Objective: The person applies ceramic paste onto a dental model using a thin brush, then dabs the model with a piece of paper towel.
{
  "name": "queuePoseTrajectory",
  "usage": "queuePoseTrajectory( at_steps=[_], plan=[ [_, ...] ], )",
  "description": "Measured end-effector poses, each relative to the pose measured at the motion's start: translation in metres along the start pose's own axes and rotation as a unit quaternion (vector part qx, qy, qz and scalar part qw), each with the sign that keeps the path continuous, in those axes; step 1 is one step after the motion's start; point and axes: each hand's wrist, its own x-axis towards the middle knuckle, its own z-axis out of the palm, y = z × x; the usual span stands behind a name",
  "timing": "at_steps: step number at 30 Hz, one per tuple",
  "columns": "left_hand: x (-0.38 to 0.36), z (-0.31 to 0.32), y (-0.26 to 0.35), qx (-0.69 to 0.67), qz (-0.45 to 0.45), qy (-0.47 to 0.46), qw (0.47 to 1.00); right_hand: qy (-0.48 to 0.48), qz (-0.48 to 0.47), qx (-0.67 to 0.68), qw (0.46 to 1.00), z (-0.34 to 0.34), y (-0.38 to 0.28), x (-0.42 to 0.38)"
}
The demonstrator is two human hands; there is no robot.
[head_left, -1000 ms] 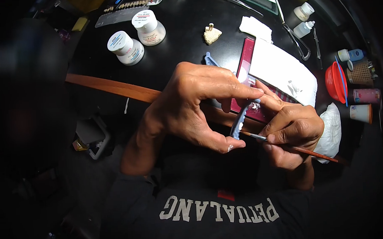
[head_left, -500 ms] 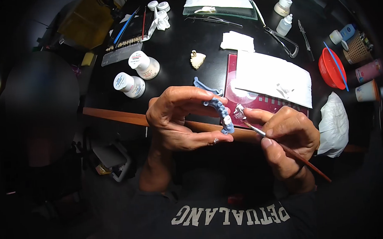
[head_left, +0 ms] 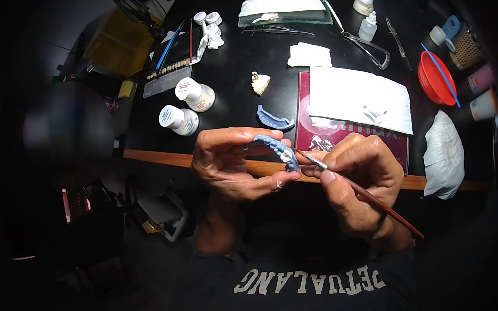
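From the head camera, the left hand [head_left: 233, 161] pinches a blue dental arch model [head_left: 275, 149] between thumb and fingers, holding it in the air just off the near edge of the black worktable [head_left: 240, 51]. The right hand [head_left: 356, 176] grips a thin brush [head_left: 360, 193] like a pen, its tip touching the white teeth on the model's end. On the table, near that edge, lies a second blue arch piece [head_left: 274, 119], beside a dark red book [head_left: 336, 133] under a white paper sheet [head_left: 359, 97]. Two white jars [head_left: 187, 105] stand toward the left edge, a red bowl [head_left: 434, 78] and white cloth [head_left: 443, 154] toward the right.
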Motion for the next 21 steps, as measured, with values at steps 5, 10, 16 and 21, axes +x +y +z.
queuePoseTrajectory(
  at_steps=[5,10,16,21],
  plan=[
    [-0.009,0.004,-0.005,0.028,0.044,0.039,0.998,-0.015,-0.036,-0.01,0.999,0.0,0.005,-0.001],
    [-0.012,-0.002,-0.001,0.065,0.085,-0.031,0.994,0.022,-0.071,-0.041,0.996,0.01,0.006,-0.009],
    [-0.023,0.017,0.012,0.097,-0.005,0.07,0.993,0.014,-0.106,-0.141,0.984,0.008,0.013,-0.009],
    [-0.027,0.026,0.016,0.067,-0.07,0.134,0.986,0.012,-0.054,-0.102,0.993,0.004,0.013,-0.008]
  ],
)
